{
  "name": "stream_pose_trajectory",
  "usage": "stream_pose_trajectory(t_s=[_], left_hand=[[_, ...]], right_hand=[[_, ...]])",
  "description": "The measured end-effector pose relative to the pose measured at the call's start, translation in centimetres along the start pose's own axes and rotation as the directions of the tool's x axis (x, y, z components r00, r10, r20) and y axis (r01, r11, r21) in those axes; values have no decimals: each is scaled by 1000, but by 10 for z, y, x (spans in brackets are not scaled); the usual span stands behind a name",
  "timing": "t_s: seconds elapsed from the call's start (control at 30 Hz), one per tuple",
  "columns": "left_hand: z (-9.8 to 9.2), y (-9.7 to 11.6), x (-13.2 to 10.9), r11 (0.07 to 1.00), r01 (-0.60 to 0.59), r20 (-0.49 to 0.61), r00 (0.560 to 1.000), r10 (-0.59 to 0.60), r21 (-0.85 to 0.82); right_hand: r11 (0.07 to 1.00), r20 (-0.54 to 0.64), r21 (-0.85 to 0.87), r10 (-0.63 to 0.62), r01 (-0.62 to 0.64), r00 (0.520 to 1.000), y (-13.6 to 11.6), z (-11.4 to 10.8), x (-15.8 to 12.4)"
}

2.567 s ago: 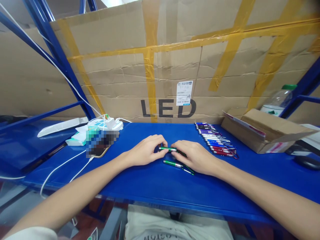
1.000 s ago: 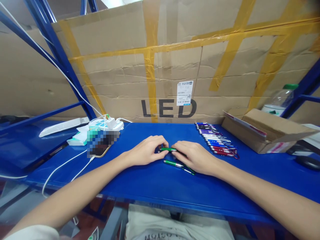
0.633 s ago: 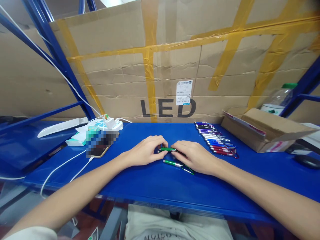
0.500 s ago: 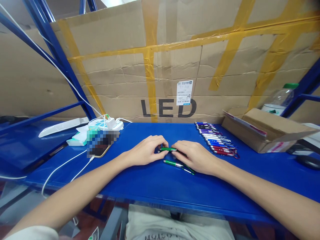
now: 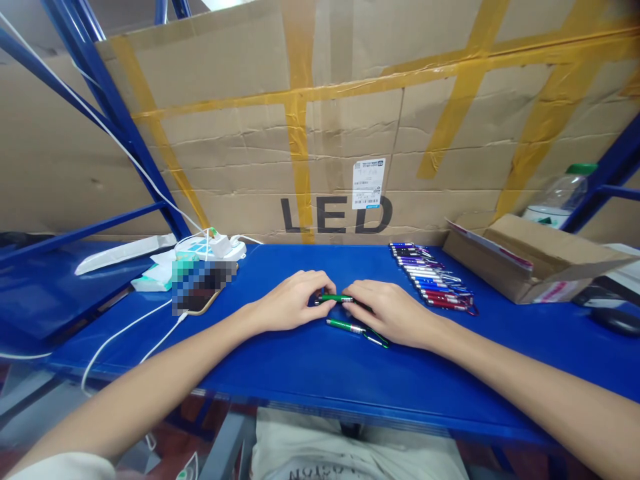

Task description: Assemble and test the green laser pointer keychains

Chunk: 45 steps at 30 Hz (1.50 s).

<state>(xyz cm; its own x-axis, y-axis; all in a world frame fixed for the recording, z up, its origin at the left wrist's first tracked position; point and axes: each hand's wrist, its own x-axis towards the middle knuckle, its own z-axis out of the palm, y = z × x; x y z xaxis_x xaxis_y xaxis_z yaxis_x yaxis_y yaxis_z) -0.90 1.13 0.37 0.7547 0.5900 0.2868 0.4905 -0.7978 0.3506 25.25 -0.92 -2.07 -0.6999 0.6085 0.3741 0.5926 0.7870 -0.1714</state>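
Observation:
My left hand (image 5: 297, 301) pinches the left, dark-tipped end of a slim green pen-shaped tube (image 5: 336, 299) between thumb and fingertips. On its other end, my right hand (image 5: 383, 307) closes its fingers, hiding whatever is attached there. The tube lies level, just above or on the blue tabletop; I cannot tell which. Nearer to me rests a second green pen-shaped tube (image 5: 345, 326), with a green carabiner clip (image 5: 376, 339) at its right end, partly under my right hand.
A row of similar tubes with clips (image 5: 430, 277), sorted by colour, lies to the right. Beyond it are an open cardboard box (image 5: 530, 263), a bottle (image 5: 563, 193) and a black mouse (image 5: 617, 321). A charging phone (image 5: 203, 293) and a power strip (image 5: 233, 250) sit left. A large carton (image 5: 240, 167) stands behind.
The view has shifted very slightly. Both hands keep their hold on the green tube, with no clear movement.

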Motion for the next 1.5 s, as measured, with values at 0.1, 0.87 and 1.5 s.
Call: stream_pose_trajectory(t_s=[0.1, 0.87, 1.5], left_hand=[[0, 0, 0, 1000, 3, 3, 1000, -3, 9], [2, -2, 1, 1000, -30, 9, 1000, 30, 7], [1, -4, 0, 997, -69, 39, 997, 68, 21]], right_hand=[[1000, 11, -4, 0, 0, 1000, 0, 0, 0], [999, 57, 34, 10, -12, 998, -1, -2, 1], [999, 77, 35, 5, -8, 997, 1, 0, 1]])
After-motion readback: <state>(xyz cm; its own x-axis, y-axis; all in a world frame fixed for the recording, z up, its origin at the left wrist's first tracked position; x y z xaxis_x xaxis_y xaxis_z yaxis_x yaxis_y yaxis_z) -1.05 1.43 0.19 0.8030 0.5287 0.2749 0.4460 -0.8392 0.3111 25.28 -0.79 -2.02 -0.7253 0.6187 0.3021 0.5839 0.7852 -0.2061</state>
